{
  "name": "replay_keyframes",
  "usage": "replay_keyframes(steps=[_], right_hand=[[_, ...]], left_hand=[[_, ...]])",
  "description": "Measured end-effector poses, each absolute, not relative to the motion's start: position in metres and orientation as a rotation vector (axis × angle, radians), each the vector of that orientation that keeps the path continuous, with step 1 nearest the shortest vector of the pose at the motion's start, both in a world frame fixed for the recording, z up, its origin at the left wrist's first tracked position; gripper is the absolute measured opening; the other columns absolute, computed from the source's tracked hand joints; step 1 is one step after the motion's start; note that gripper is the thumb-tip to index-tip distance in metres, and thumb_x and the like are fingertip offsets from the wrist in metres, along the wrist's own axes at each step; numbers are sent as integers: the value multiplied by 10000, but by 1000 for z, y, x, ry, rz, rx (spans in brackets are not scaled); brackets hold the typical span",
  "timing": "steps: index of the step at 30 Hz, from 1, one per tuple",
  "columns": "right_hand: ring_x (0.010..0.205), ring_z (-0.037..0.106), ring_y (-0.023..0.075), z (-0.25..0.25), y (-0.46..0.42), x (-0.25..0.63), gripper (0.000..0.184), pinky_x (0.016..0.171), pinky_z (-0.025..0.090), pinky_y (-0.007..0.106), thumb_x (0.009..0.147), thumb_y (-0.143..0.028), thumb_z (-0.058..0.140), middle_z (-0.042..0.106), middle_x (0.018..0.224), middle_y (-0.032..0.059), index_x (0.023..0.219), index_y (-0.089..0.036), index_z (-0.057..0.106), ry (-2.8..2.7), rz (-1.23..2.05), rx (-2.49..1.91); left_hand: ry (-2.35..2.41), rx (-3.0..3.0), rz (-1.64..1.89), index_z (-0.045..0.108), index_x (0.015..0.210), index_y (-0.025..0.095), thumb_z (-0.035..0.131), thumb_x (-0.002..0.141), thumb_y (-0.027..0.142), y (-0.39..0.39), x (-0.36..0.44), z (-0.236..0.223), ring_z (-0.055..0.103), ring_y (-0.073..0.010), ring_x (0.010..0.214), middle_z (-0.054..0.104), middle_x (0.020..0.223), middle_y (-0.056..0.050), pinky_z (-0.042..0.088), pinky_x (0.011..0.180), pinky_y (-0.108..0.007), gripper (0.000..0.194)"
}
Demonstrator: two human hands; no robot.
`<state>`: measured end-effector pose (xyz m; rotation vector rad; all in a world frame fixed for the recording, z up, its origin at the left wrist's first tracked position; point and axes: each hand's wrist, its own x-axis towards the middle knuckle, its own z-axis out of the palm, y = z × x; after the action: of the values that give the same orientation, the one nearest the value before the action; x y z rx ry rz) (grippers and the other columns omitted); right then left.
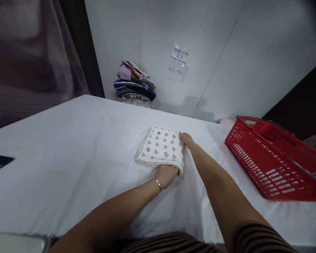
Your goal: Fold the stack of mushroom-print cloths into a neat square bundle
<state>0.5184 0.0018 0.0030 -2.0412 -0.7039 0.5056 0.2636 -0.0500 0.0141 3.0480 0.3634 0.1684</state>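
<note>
A folded white cloth point(162, 146) printed with grey, red, green and blue mushrooms lies on the white-covered table point(68, 154). It is folded into several layers, with a rounded fold on its right side. My left hand point(167, 175), a silver bracelet at its wrist, grips the near right edge, its fingertips tucked partly out of sight in the cloth. At the far right corner, my right hand point(186, 138) holds the cloth's edge between thumb and fingers; some of those fingers are hidden.
To the right stands a red plastic basket point(268, 158) with metal handles. A stack of folded fabrics point(135, 84) rises beyond the table's far edge, by the wall with paper notes point(176, 72). A dark phone-like object point(0, 162) lies at far left, near a curtain point(31, 52).
</note>
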Motion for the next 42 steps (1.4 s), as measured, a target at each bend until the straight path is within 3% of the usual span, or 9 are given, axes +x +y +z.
replay_keyframes(steps=[7,12,23,27,33,38,42], right_hand=[[674,584,191,7,17,523,301,587,417,278,678,-464,610,666,744,75,746,-172,626,-730,508,-2116],[643,535,165,5,13,517,294,595,397,269,675,-477,567,626,663,25,696,-184,583,-803,426,-2044],[658,438,145,-4,11,507,316,622,354,257,730,-470,462,526,614,-9,584,-191,486,-855,267,-2020],[656,431,144,-6,5,502,324,610,345,254,758,-474,443,506,609,-16,584,-200,453,-858,213,-2035],[641,449,149,-7,1,497,375,605,360,259,778,-518,433,530,604,-6,591,-197,492,-871,194,-2036],[833,542,192,0,-5,500,361,774,386,299,758,-509,520,651,877,41,926,-216,647,-1141,99,-2027],[854,558,202,8,-7,503,386,767,388,300,780,-531,494,667,898,45,943,-224,661,-1262,112,-2048]], left_hand=[[280,3024,108,587,1026,113,403,871,121,-55,268,21,637,-226,773,633,883,-140,493,611,-337,240],[179,3038,118,565,1044,82,402,853,93,-57,274,14,636,-236,747,622,907,-159,494,529,-327,252],[224,3007,394,533,1079,90,351,887,119,-53,260,8,621,-217,788,616,941,-147,503,612,-344,266],[314,2947,410,546,1033,129,341,897,143,-58,250,13,616,-187,714,613,940,-124,489,587,-313,247],[290,2968,310,554,1031,138,370,875,126,-63,237,5,618,-206,734,615,944,-115,489,579,-315,242],[303,2959,267,544,1048,152,402,870,137,-64,234,0,618,-192,718,609,958,-105,488,574,-306,229],[291,2962,308,539,1035,146,401,867,125,-65,235,-4,617,-190,720,603,947,-109,489,575,-310,218]])
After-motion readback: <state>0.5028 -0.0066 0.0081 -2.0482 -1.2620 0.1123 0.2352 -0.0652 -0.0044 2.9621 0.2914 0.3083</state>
